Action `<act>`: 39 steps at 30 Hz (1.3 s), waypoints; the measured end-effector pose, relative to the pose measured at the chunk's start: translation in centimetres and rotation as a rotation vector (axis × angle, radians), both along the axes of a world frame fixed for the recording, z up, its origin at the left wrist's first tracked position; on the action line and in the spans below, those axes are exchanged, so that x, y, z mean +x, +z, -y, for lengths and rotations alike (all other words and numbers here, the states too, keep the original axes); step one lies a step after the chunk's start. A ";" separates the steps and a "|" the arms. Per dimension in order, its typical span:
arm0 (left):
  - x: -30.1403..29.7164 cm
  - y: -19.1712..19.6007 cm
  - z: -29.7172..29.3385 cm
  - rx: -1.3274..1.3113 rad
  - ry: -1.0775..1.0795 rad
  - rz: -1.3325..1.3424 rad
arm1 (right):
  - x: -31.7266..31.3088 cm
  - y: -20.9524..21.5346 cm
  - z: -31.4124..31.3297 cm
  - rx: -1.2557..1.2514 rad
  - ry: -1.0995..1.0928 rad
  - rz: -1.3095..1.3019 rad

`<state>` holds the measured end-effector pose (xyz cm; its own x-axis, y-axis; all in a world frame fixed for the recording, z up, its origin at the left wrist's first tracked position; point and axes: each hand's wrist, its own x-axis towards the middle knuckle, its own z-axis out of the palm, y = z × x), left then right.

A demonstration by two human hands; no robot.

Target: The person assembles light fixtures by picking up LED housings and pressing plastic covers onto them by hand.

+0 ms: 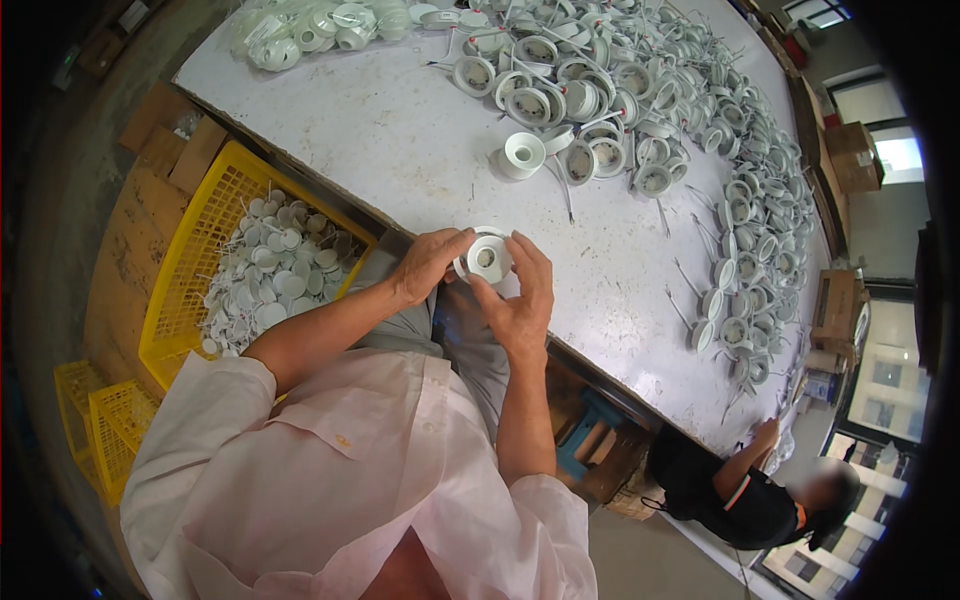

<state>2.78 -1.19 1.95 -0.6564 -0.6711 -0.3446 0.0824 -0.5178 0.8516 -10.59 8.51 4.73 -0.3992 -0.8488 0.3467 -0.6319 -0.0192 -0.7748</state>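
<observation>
White round held piece: a pale, glossy plastic cup with a stepped ring and a dark-centred hollow point(488, 258); it is held up at the near edge of the white tabletop point(390, 120), roughly midway along that edge, its hollow turned upward; whether it is one part or two stacked together, I cannot tell
Left hand: bare, sleeve pushed above the elbow point(435, 262); thumb and forefinger pinch the left rim of the held piece
Right hand: bare point(525, 295); grasping the same piece, thumb at its lower rim, bent fingers along its right side
Lone piece: a white flared plastic cup on a wider base point(523, 153); it stands on the surface between the near edge and the heap, just beside the nearest heaped parts
Heap: many white ring-shaped plastic housings with thin wires point(583, 98); they spread along the far edge and down toward the right end of the surface
Bag: clear plastic, filled with white rounded parts point(310, 28); it lies by the left corner, at the far side
Basket: yellow perforated plastic point(195, 240); beside the near edge, holding small white discs point(290, 285)
Co-worker: a person in a black top point(730, 500); at the right end, one arm reaching over the surface
</observation>
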 end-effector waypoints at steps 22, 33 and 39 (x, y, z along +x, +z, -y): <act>0.5 0.2 -0.2 -0.393 -0.052 0.260 | 1.4 -1.5 0.7 0.154 -0.166 0.758; -0.1 0.2 0.0 -0.467 -0.053 0.338 | 1.0 -2.3 1.0 0.144 -0.214 0.683; -0.1 -0.6 0.1 -0.496 -0.116 0.361 | 1.3 -2.4 0.5 0.129 -0.245 0.676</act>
